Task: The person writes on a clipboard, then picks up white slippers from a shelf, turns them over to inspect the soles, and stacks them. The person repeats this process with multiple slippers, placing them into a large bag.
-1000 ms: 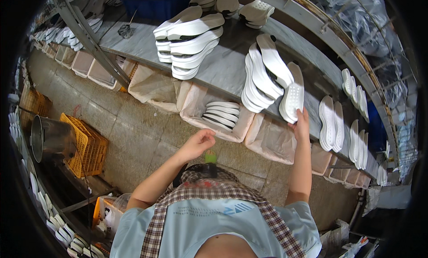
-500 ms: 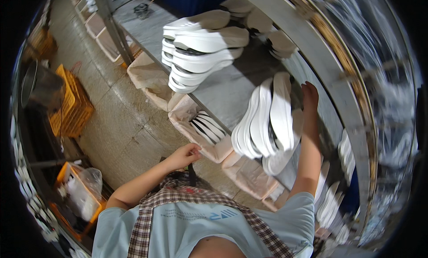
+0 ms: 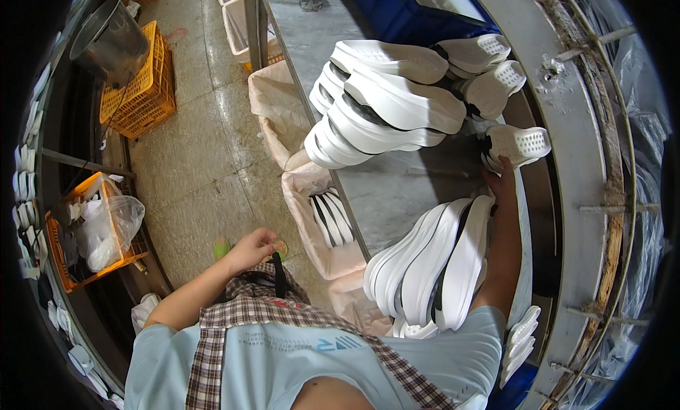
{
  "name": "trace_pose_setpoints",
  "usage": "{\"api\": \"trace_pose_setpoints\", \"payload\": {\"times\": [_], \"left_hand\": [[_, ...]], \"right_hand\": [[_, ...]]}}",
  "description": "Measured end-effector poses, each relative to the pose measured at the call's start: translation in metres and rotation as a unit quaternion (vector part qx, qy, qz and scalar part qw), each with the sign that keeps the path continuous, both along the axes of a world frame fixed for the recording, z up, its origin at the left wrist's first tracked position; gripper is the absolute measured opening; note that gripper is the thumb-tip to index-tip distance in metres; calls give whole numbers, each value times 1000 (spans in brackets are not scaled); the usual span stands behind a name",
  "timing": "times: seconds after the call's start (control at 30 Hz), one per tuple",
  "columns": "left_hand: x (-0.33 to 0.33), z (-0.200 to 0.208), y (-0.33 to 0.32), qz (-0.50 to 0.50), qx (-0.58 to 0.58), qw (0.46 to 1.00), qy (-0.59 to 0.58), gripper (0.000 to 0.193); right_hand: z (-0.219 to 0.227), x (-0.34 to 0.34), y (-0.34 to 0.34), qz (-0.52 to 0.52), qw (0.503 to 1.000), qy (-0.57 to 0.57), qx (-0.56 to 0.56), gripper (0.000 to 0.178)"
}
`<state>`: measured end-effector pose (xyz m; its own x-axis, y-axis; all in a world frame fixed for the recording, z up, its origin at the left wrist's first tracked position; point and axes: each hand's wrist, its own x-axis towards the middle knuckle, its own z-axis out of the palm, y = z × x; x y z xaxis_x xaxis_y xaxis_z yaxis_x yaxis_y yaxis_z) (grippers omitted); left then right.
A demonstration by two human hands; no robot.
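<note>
In the head view, the relation that matters is at the right edge of the worktop (image 3: 397, 187), between the right hand (image 3: 501, 183) and a white sole (image 3: 523, 146) with a dotted end. The sole lies just beyond the fingers, on their far side and slightly to the right. Its long axis seems to run roughly left to right, the dotted end to the right and a dark patch to the left, where the fingers meet its near side. They overlap it there, but whether they are clamped on it I cannot tell, since the thumb side is dark.

The right forearm reaches past the right side of a near stack of soles (image 3: 425, 261); a larger far stack (image 3: 393, 98) stands to the left of the fingers, apart from them.

The left hand (image 3: 256, 248) is well apart from the sole, over the floor (image 3: 219, 169) to the left of a lined bin (image 3: 301, 229). Its fingers are loosely curled, with nothing seen in them; whether the tips meet is unclear. The right hand is clearly nearer.
</note>
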<state>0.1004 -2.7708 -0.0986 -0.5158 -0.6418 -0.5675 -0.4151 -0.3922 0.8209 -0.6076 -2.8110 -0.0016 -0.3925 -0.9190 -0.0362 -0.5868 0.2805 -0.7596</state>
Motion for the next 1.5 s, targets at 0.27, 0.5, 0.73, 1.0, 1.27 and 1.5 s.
{"api": "trace_pose_setpoints", "payload": {"times": [0.27,0.5,0.73,1.0,1.27,1.5], "left_hand": [[6,1,-3,1,28,1000,6,25],[17,3,-13,-50,29,998,9,27],[29,3,-28,-153,16,986,62,28],[81,-12,-27,-304,-15,940,152,27],[127,28,-23,-415,83,877,226,55],[128,121,-8,-104,110,919,364,82]], "right_hand": [[33,24,78,-290,838,-445,-122,61],[64,38,126,-356,800,-434,-212,65],[147,199,300,-473,746,-378,-278,46],[158,498,507,-599,753,-206,-179,44],[106,701,439,-456,794,-362,-175,78],[61,724,207,-205,925,-263,-181,87]]}}
